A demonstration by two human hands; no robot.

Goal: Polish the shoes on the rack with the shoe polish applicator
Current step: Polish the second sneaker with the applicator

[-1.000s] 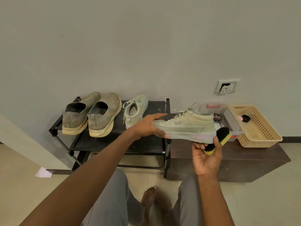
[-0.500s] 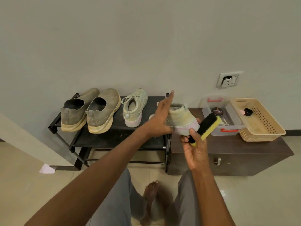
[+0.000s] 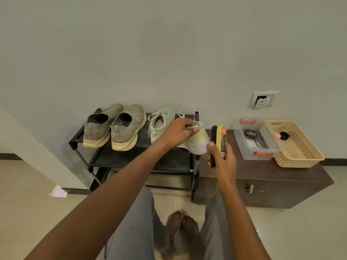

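Observation:
My left hand grips a pale green sneaker by its collar, heel toward me, over the right end of the black shoe rack. My right hand holds a yellow-backed shoe brush upright, black bristles facing left, just right of the sneaker's heel. The matching sneaker stands on the rack's top shelf. A pair of grey-brown slip-on shoes sits at the rack's left. A round polish tin lies in a clear plastic box.
A dark brown low cabinet stands right of the rack, bearing the clear box and a beige perforated basket with a small black item. A wall socket is above. My legs and bare feet are below. White paper lies on the floor.
My left hand turned the sneaker from side-on to heel-first, shifted its grip to the collar and brought it to the rack's right end. My right hand turned the brush upright, bristles to the left.

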